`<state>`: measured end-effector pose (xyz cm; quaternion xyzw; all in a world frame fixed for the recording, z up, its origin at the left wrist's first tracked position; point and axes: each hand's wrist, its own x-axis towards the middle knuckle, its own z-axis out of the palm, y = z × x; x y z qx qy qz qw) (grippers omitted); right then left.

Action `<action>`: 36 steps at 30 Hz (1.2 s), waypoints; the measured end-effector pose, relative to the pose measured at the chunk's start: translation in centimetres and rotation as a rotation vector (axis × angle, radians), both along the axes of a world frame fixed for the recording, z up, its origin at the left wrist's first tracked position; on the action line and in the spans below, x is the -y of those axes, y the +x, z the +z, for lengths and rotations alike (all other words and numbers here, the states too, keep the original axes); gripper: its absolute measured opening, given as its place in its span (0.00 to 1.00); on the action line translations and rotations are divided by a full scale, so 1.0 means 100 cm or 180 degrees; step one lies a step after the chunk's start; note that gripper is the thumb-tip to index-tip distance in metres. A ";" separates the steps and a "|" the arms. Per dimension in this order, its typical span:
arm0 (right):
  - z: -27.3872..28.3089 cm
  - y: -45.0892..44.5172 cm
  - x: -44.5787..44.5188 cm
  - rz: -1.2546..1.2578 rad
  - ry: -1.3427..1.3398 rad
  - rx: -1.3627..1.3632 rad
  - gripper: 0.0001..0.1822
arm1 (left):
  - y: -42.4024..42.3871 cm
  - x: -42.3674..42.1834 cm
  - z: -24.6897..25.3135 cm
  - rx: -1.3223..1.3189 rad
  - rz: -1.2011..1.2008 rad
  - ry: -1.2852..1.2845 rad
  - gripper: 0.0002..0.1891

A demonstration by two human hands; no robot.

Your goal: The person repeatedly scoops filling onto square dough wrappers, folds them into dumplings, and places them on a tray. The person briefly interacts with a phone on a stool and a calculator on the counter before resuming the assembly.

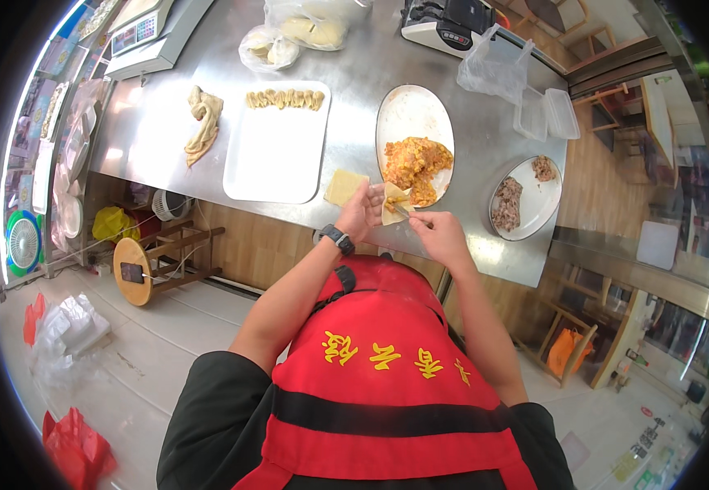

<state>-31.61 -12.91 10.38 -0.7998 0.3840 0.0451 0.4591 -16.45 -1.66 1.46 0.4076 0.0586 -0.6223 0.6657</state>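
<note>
My left hand [362,211] is palm up and holds a square dough wrapper [394,214] on its fingers. A dab of orange filling lies on that wrapper. My right hand [437,236] grips a thin spreading tool [401,210], whose tip touches the filling. Just beyond, an oval white plate [406,107] carries a heap of orange-yellow filling [416,162]. A stack of square wrappers [345,187] lies left of my left hand. Farther left is a white tray [275,159], with a row of folded dumplings [285,99] along its far edge.
A twisted cloth [203,122] lies left of the tray on the steel table [354,122]. At right, a second oval plate [535,205] holds minced meat [507,205]. Plastic containers [544,114], bagged dough [311,30] and a banknote counter [446,30] stand toward the back.
</note>
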 end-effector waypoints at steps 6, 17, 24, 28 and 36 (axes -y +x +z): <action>0.002 0.010 -0.005 0.0247 -0.0028 0.0333 0.14 | 0.012 -0.011 -0.001 0.4004 -0.0921 -0.0381 0.15; -0.002 0.044 -0.015 0.0477 0.0007 0.0032 0.13 | 0.032 -0.021 0.004 0.4666 -0.1251 -0.0144 0.09; 0.007 0.073 -0.033 0.0814 -0.0474 -0.0332 0.13 | 0.036 -0.032 -0.006 0.4677 -0.0919 0.0044 0.08; 0.015 0.092 -0.039 0.1008 -0.0685 -0.0501 0.14 | 0.045 -0.038 -0.026 0.4657 -0.0697 0.0135 0.08; 0.014 0.073 -0.011 0.0414 -0.0177 -0.0269 0.15 | 0.117 -0.056 -0.024 0.4151 -0.0189 0.0669 0.12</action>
